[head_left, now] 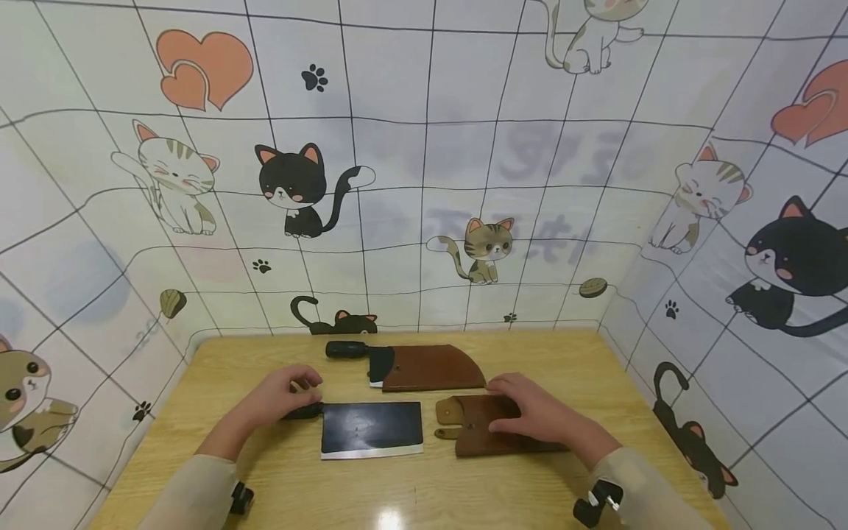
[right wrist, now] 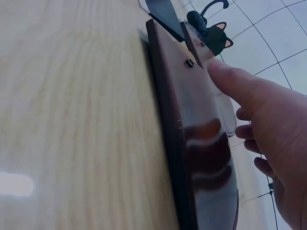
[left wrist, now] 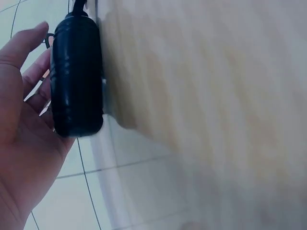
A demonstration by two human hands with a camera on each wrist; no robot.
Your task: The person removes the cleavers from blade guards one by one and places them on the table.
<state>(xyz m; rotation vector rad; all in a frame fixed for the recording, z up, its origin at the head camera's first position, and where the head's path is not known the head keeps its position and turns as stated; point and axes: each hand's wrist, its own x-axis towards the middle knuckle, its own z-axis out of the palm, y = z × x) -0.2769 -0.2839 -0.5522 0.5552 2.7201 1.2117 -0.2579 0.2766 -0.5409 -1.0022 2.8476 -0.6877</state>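
sleeves (head_left: 199, 492): 2, beige | wrist mounts (head_left: 242, 498): 2, black | right metal part (head_left: 614, 504): silvery | hands (head_left: 536, 409): 2, bare

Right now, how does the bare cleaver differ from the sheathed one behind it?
The bare cleaver shows its dark blade; the sheathed cleaver has most of its blade in a brown sheath. The left hand is at the bare cleaver's handle; the sheathed cleaver's handle is untouched. Both have black handles pointing left.

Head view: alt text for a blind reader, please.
A person's left hand is at the handle of a bare cleaver, their right hand over a brown sheath. A sheathed cleaver lies farther back on the table, before a cat-print backdrop.
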